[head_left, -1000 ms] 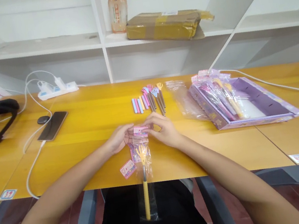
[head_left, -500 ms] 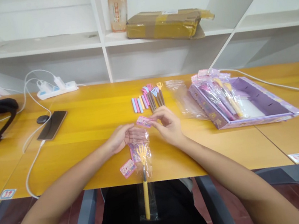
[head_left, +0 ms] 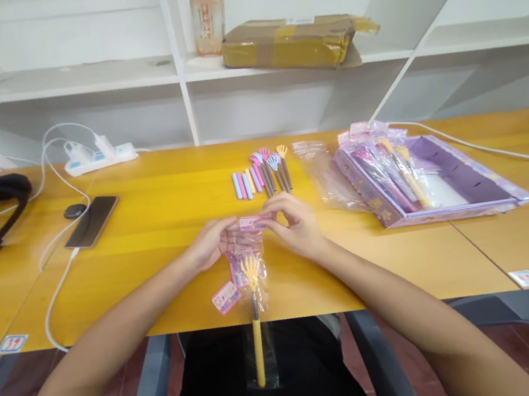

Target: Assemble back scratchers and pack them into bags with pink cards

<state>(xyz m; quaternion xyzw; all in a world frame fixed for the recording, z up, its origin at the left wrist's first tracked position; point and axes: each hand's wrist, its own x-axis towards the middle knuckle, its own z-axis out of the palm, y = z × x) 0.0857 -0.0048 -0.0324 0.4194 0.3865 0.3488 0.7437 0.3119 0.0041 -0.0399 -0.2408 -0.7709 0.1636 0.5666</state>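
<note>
Centre frame: left hand [head_left: 211,244] half-curled at upper end of clear bag [head_left: 263,303], cannot tell if gripping; best to keep it spread. Inside, lower centre: yellow scratcher [head_left: 256,321], long axis nearly vertical in frame, claw [head_left: 251,271] up, handle [head_left: 259,354] toward bottom edge. Right of centre: right hand [head_left: 294,225] pinching pink card [head_left: 248,223]; best kept flat, square.

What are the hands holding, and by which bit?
Right hand: a small pink card, by its right end. Left hand: seemingly a clear bag, by its top end.
</note>
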